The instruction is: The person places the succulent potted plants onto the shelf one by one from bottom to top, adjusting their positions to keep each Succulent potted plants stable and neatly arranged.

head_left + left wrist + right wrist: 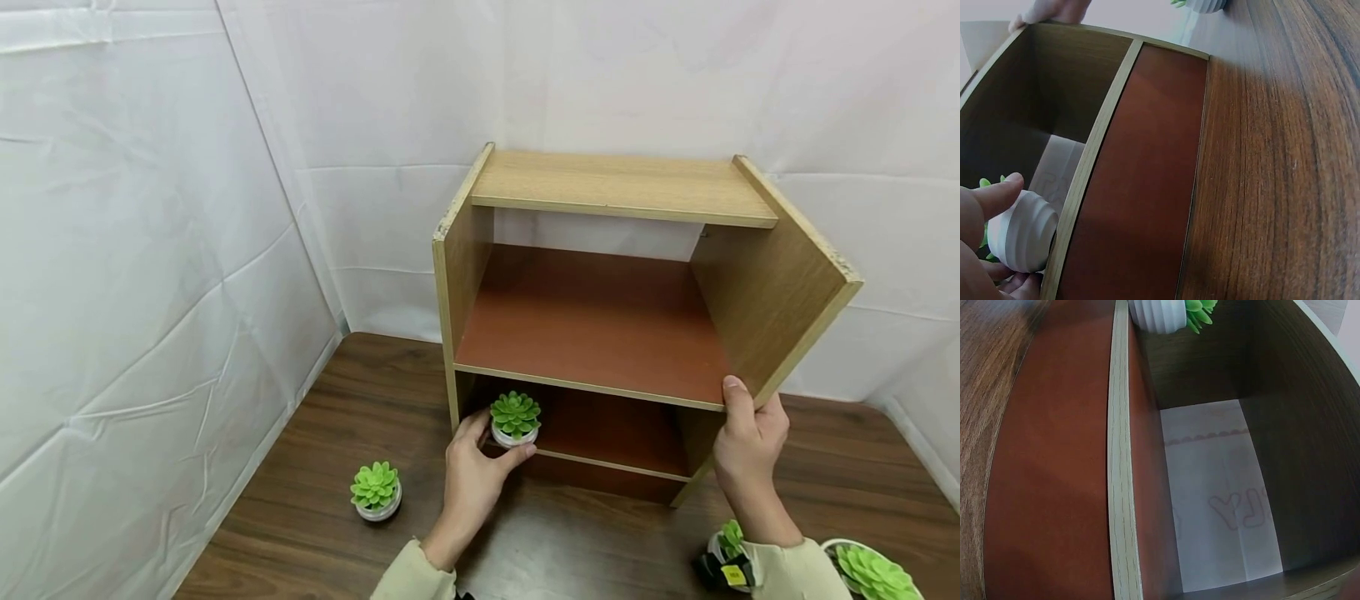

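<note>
A small potted succulent (515,417) in a white ribbed pot (1022,231) is at the front left of the lower compartment of a wooden shelf unit (615,212). My left hand (474,479) holds the pot between thumb and fingers. In the left wrist view the pot tilts at the lower board's front edge; whether it bears on the board I cannot tell. My right hand (752,442) grips the unit's right side panel near the middle board (592,325), thumb on the front. The right wrist view shows the pot's ribbed side (1159,314) and the lower compartment.
Another potted succulent (376,490) stands on the dark wood table (300,533) left of the unit. To the right are a succulent (729,540) partly behind the right wrist and a larger one (873,573) at the frame's edge. White cloth (360,100) hangs behind and at the sides.
</note>
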Demonstrator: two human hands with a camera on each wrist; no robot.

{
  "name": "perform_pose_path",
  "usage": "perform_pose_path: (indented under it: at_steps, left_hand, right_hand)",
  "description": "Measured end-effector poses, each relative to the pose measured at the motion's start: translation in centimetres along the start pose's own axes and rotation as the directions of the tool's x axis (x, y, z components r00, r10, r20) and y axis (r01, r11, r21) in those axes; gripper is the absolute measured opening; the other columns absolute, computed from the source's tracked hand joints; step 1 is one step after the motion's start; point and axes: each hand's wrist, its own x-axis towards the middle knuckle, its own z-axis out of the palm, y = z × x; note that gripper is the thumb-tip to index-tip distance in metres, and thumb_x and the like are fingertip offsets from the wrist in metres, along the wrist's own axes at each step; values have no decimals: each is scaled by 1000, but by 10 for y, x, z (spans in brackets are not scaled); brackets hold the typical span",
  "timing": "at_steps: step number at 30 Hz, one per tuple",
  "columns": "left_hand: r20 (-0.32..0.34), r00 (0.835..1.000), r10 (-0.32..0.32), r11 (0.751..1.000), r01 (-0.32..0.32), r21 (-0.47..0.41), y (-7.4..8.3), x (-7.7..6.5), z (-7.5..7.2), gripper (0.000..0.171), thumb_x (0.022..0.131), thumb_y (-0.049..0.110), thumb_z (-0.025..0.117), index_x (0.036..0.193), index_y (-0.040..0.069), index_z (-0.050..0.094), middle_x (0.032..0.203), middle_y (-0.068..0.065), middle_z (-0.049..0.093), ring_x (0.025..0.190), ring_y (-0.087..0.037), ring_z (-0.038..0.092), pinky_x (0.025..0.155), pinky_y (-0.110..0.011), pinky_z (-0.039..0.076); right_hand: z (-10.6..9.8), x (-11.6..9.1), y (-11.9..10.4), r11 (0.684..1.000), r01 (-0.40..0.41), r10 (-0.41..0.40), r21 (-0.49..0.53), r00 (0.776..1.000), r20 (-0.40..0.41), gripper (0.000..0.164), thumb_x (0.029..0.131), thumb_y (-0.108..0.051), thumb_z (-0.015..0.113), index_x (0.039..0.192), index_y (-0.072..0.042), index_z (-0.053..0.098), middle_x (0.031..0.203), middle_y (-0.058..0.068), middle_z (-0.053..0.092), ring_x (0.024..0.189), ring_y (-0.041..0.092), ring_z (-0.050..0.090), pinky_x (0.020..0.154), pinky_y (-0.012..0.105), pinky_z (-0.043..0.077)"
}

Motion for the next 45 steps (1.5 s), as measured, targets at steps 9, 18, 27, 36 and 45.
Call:
perform_pose_path:
  at_steps: [9, 18, 27, 36, 45]
  left_hand:
    - [11, 1000, 16, 996, -15, -91, -3, -4, -2, 80, 70, 23, 91, 137, -1, 54, 131, -12, 53, 119, -23, 56, 95, -33, 45]
    - [2, 1000, 9, 997, -9, -79, -3, -6, -5, 78, 70, 23, 91, 136, 2, 57, 133, -10, 57, 118, -22, 57, 95, -37, 46]
    - [-1, 1000, 15, 998, -15, -59, -4, -9, -11, 77, 71, 25, 90, 137, 4, 57, 135, -9, 55, 120, -26, 55, 98, -36, 44]
    - [-1, 1000, 20, 998, -20, -67, -3, -14, -16, 76, 71, 24, 90, 136, 2, 57, 136, -7, 55, 123, -24, 53, 99, -33, 42]
    - [-16, 999, 36, 988, -38, -148, -5, -18, -23, 68, 71, 13, 90, 130, -2, 61, 134, -14, 55, 122, -27, 53, 100, -35, 41]
  right_hand:
    - [0, -1, 1, 1000, -1, 1, -4, 1000, -1, 15, 95, -5, 55, 88, 4, 65, 72, -8, 64, 67, 7, 55, 65, 21, 41]
    - [0, 1, 1, 1000, -3, 3, -21, 1000, -17, 16, 95, -7, 56, 86, 3, 65, 71, -9, 62, 68, 8, 54, 66, 21, 39]
    - [2, 1, 1, 1000, -12, 12, 13, 1000, -15, 15, 95, -6, 56, 89, 3, 66, 72, -8, 63, 68, 8, 55, 68, 21, 40]
    - [1, 1, 0, 999, -24, 24, -29, 1000, -11, 19, 95, -8, 55, 91, 8, 64, 72, -9, 63, 68, 8, 55, 67, 21, 40]
    - [1, 1, 2, 999, -30, 30, -32, 999, -20, 19, 95, -7, 54, 89, 9, 63, 71, -9, 61, 69, 8, 53, 67, 21, 38]
